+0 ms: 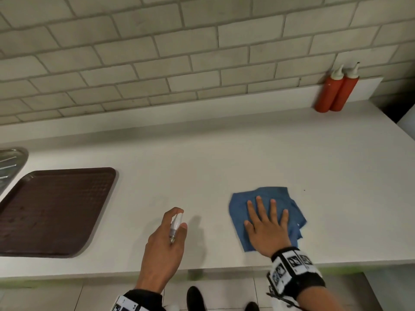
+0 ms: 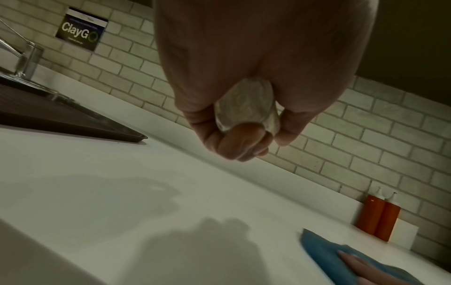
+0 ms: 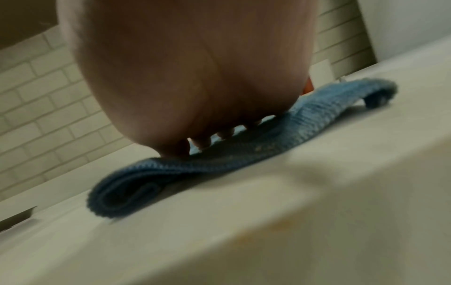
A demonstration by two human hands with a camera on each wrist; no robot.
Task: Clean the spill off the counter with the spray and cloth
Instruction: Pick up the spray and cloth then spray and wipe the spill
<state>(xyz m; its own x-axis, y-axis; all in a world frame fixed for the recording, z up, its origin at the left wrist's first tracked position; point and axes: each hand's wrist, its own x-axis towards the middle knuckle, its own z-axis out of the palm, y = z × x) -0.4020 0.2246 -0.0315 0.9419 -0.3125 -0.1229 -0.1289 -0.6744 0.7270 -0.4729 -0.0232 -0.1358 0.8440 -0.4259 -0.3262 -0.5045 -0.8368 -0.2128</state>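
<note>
My left hand [image 1: 180,218] grips a small clear spray bottle [image 1: 175,225] just above the white counter [image 1: 224,153], forefinger on its top, nozzle pointing away from me. The left wrist view shows the bottle's base [image 2: 246,108] enclosed by curled fingers [image 2: 234,142]. To its right a folded blue cloth [image 1: 269,194] lies on the counter, and my right hand [image 1: 267,218] presses flat on it with the fingers spread. In the right wrist view the palm [image 3: 190,77] rests on the cloth [image 3: 244,156]. A faint grey patch [image 2: 109,192] marks the counter; whether it is wet or shadow I cannot tell.
A dark brown tray [image 1: 51,212] lies at the left, beside a steel sink's drainer [image 1: 9,162] and tap [image 2: 29,59]. Two red squeeze bottles [image 1: 334,93] stand at the back right against the tiled wall. The counter's front edge [image 1: 224,269] runs just under my wrists.
</note>
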